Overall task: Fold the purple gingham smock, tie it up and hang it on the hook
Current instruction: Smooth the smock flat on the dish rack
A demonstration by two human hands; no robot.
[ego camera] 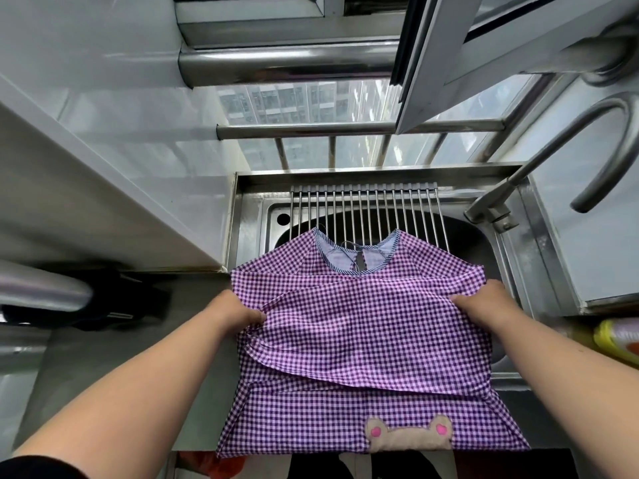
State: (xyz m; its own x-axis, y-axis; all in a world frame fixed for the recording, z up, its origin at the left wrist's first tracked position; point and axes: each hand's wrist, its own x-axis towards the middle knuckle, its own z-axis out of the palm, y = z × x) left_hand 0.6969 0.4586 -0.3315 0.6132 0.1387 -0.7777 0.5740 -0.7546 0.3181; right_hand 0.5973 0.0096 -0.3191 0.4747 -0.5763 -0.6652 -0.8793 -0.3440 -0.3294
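Nearest the camera: hem of the purple gingham smock point(363, 357) hangs over the counter's front edge, bear patch point(409, 433) at the bottom right. The smock lies flat, face up, partly on the counter and partly over the sink point(511, 257), its collar resting on the roll-up rack point(366, 212).

Both sleeves appear folded inward across the chest; diagonal overlaps visible.

Left hand point(238, 311) pinches a gathered bit of fabric at the left side edge, fingers curled into the cloth. Right hand point(484, 305) grips the right side edge, fingers curled over a fold. Fingertips of both are buried in cloth; depth of grip not readable.

Step in hand, by judgement: folding, mid-stage. Tying and hanging not yet begun.

Next move likely calls for bringing the two held sides inward or doubling the body lengthwise into a narrower bundle, keeping the tucked sleeves from slipping out, and keeping the ties accessible.

Further out: faucet point(539, 174) at right, window bars point(359, 127) behind the sink.

Hidden or unclear: no hook in view. Ties not identifiable; a thin cord near the neckline is too small to tell. Dark object at left, under the cabinet, unidentifiable. Yellow item at right edge cut off.
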